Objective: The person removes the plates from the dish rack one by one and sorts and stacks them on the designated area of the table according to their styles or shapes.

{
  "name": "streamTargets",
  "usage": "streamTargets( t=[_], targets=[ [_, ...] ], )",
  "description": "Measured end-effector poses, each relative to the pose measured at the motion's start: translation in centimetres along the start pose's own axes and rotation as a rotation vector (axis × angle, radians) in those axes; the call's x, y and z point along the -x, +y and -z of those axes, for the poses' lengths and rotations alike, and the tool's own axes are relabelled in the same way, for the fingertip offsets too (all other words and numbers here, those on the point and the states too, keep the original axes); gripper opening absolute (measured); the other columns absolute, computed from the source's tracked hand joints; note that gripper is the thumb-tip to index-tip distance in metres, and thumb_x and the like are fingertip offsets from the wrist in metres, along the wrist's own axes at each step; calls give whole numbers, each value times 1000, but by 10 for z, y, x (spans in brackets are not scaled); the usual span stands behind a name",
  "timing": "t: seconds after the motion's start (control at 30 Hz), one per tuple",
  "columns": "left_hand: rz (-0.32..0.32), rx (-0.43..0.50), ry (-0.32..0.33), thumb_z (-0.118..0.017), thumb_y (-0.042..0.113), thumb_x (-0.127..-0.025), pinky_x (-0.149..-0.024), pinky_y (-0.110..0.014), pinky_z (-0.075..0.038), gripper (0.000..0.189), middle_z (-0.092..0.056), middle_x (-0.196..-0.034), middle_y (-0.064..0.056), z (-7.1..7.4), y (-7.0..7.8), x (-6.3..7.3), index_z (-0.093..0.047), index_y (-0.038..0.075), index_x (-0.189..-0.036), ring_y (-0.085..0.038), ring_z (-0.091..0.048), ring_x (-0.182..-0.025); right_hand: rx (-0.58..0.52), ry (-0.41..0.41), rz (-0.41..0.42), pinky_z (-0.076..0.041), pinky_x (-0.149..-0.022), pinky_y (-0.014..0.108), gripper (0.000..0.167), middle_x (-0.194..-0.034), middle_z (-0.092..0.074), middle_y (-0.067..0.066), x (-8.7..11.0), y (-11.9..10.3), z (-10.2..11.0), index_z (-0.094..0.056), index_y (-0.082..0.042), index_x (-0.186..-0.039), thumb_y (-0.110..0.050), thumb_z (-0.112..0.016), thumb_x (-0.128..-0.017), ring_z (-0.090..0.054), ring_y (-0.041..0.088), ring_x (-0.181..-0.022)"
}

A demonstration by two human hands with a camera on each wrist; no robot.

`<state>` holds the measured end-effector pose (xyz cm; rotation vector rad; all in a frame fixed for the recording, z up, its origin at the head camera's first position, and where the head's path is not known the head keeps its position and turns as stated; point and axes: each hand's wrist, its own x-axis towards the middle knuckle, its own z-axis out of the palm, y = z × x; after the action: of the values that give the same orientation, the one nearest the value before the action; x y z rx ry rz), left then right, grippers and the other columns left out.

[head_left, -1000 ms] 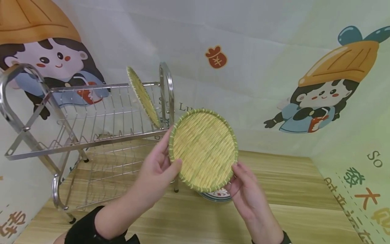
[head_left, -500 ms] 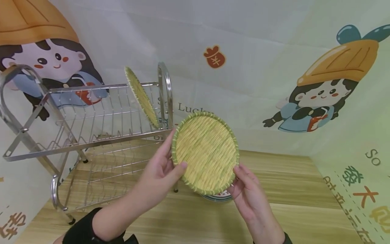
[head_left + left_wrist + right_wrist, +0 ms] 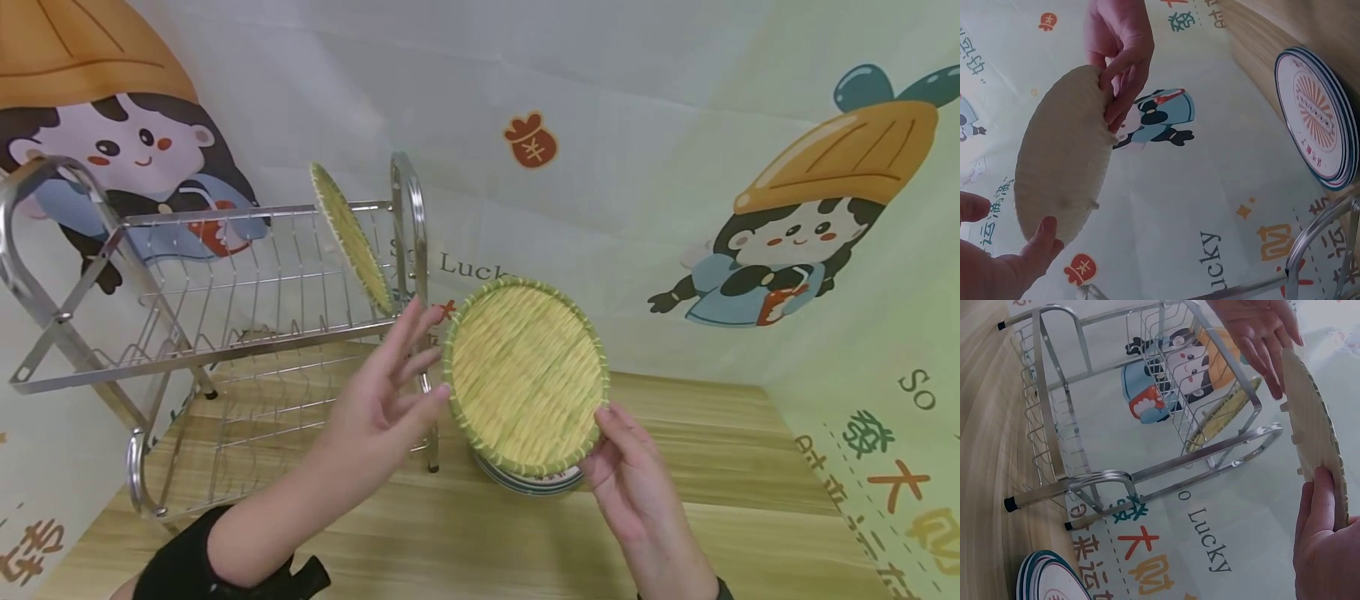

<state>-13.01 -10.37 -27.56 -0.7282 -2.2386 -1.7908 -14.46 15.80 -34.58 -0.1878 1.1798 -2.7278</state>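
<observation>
A round woven bamboo tray (image 3: 528, 379) with a green bound rim is held up tilted in front of me. My right hand (image 3: 637, 492) pinches its lower right rim, thumb on the near face. Beside the left rim, my left hand (image 3: 375, 417) has its fingers spread and relaxed; its thumb tip is close to the rim, and I cannot tell whether it touches. The left wrist view shows the tray's pale other face (image 3: 1063, 153). A second woven tray (image 3: 351, 237) leans on edge in the upper tier of a metal dish rack (image 3: 165, 362).
Under the held tray, a stack of patterned plates (image 3: 528, 485) rests on the wood-grain table (image 3: 720, 467), partly hidden; the left wrist view shows the plates (image 3: 1316, 119) more fully. The rack stands at the left. A printed cloth backdrop (image 3: 600, 208) rises behind.
My left hand has let go of the tray's left rim and spread its fingers, moving slightly left. The right hand has shifted the tray a little to the right. The racked tray stays put.
</observation>
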Motion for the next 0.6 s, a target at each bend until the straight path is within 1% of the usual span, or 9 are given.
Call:
streamTargets(
  t=[0.1,0.17,0.3,0.37,0.47,0.5,0.53,0.6],
  targets=[
    [-86,-61,52,-55,5,-93,-100,-25,-47,79,-22,-156,7,9,6,-4,-8,29,-152,-21,-41,-134,-5,12,5,-57,-81,22,25,-108,-64,3,0,-2,4,-56,-7,-122,-13,-43,-101,-67,12,-91],
    [-140,-113,104,-54,4,-93,-100,-24,-47,78,-24,-155,7,15,12,-7,-9,27,-152,-18,-43,-133,-6,15,15,-57,-80,23,25,-108,-64,3,0,-3,6,-56,-8,-121,-13,-43,-101,-67,12,-90],
    [-229,-164,239,-53,0,-93,-101,-22,-46,74,-31,-153,6,28,21,-17,-14,22,-152,-15,-46,-130,-22,10,40,-58,-76,23,26,-105,-65,4,1,-4,11,-59,-7,-120,-12,-42,-101,-67,13,-88],
    [-256,-175,318,-53,-1,-92,-102,-23,-45,72,-35,-151,4,33,24,-24,-18,20,-151,-15,-48,-128,-24,8,48,-58,-75,22,26,-105,-65,4,1,-4,13,-59,-7,-120,-12,-42,-101,-67,13,-87],
    [-267,-199,422,-53,0,-92,-107,-27,-42,69,-39,-149,4,42,25,-35,-22,17,-151,-12,-46,-129,-19,12,51,-58,-77,23,27,-108,-64,5,2,-4,16,-57,-7,-122,-12,-42,-101,-66,13,-91],
    [-257,-217,450,-54,1,-91,-109,-29,-41,69,-38,-150,5,45,25,-39,-22,17,-151,-11,-43,-131,-14,16,52,-58,-77,23,27,-109,-64,5,2,-5,17,-57,-7,-123,-12,-42,-101,-66,13,-92],
    [-236,-237,473,-54,3,-91,-110,-30,-39,69,-36,-151,6,49,25,-42,-22,17,-151,-10,-40,-133,-12,18,52,-58,-78,23,27,-110,-64,5,2,-4,18,-56,-7,-123,-12,-42,-101,-66,14,-93],
    [-181,-275,497,-55,7,-92,-113,-31,-34,71,-30,-153,7,55,24,-49,-18,18,-152,-6,-33,-137,-9,20,55,-58,-79,24,27,-110,-63,5,2,-4,19,-56,-6,-124,-12,-42,-101,-66,14,-94]
  ],
)
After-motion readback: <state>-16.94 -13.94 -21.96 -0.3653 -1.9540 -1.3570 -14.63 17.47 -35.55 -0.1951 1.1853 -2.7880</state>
